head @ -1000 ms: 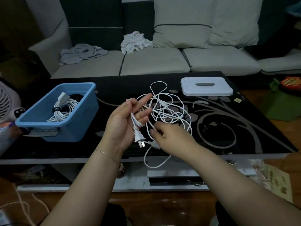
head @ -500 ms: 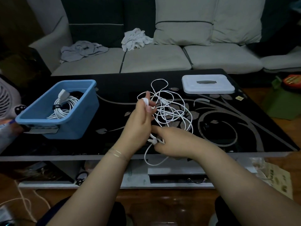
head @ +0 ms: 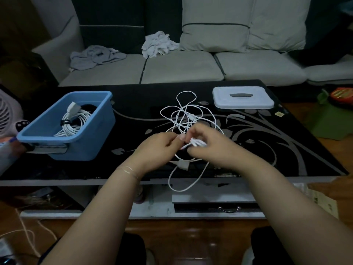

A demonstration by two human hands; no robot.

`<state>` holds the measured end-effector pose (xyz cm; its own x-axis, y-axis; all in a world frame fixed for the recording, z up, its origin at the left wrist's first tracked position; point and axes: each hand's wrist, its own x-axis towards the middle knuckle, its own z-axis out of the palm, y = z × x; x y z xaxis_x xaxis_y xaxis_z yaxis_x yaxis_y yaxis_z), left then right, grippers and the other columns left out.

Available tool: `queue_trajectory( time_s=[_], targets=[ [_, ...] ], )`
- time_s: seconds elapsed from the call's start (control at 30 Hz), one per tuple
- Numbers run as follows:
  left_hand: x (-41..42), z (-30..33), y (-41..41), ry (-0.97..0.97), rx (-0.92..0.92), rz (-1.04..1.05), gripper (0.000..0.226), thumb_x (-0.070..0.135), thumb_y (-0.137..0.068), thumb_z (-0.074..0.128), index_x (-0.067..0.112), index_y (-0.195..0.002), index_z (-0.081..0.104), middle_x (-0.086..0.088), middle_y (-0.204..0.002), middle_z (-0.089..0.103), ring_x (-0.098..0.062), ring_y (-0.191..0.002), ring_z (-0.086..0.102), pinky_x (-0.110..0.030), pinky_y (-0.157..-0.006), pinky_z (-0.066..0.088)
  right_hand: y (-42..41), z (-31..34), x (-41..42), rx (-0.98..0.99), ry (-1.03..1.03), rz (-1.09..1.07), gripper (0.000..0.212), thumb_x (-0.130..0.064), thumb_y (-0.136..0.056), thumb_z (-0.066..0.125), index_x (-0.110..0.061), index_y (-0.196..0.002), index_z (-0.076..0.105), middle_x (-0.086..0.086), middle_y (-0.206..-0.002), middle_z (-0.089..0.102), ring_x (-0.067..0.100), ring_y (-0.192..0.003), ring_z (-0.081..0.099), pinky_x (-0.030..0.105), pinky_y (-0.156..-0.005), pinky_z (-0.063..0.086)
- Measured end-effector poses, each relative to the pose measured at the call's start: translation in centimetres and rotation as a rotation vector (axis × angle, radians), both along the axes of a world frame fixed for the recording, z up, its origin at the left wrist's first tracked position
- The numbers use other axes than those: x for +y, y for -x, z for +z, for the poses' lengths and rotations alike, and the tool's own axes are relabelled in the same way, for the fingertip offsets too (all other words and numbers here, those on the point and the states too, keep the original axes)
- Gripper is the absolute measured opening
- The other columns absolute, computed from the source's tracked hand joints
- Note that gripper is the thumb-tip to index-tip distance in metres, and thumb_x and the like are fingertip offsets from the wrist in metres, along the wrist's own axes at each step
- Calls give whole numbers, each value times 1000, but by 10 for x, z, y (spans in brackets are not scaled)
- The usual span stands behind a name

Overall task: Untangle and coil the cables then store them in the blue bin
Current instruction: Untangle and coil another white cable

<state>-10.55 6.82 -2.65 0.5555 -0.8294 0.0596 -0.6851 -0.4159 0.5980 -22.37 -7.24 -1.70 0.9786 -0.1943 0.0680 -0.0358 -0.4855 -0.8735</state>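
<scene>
A tangled white cable [head: 183,115] lies in loose loops on the black table [head: 286,150], with one loop hanging over the front edge. My left hand [head: 158,148] and my right hand [head: 208,144] meet over the near part of the tangle, both pinching strands of it. A plug on the cable [head: 183,165] dangles just below my hands. The blue bin [head: 91,138] stands at the table's left. Inside it sits a coiled white cable [head: 73,123] bound with a black strap.
A white lid [head: 242,97] lies at the table's back right. Behind the table is a grey sofa [head: 181,67] with cushions and crumpled cloths. A fan [head: 7,113] stands at far left. More white cord [head: 28,238] lies on the floor.
My left hand has turned palm down and dropped onto the tangle beside my right hand. The plug it held up now hangs below both hands. The bin has not moved.
</scene>
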Motion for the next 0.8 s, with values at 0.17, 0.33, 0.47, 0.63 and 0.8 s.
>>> queue_trajectory(
  time_s=[0.17,0.33,0.47,0.63,0.8],
  targets=[
    [5,1,-3,193,301,-173,41,50,-91,51,15,-75,64,13,-53,47,-2,-51,38,-15,-52,30,-1,0,-17,-45,-104,-114,14,-27,-88,67,-23,-97,58,-4,-73,70,-3,-52,53,12,-53,38],
    [19,13,-18,563,717,77,45,36,-100,44,17,-61,53,10,-45,30,-3,-38,21,-16,-38,14,-1,-8,-47,-101,144,-368,32,-45,-82,68,-14,-78,66,9,-74,65,16,-63,56,31,-65,43],
    [32,19,-36,969,1306,219,51,43,-101,36,21,-57,47,10,-41,25,-2,-29,19,-16,-33,10,1,-3,-58,-134,162,-542,58,-54,-88,55,-9,-56,40,9,-54,41,20,-51,36,30,-57,29],
    [32,18,-37,1039,1429,309,52,45,-100,39,21,-55,43,10,-39,25,-6,-27,19,-16,-32,10,-4,-13,-48,209,489,-567,63,-64,-92,34,-12,-59,49,1,-61,57,23,-64,56,31,-59,37],
    [17,13,-22,685,1085,295,48,48,-100,36,20,-61,35,8,-43,22,-4,-31,16,-11,-33,12,-9,-18,-19,-213,529,-400,41,-42,-97,38,-15,-110,66,-1,-113,64,18,-107,54,31,-89,41]
  ],
)
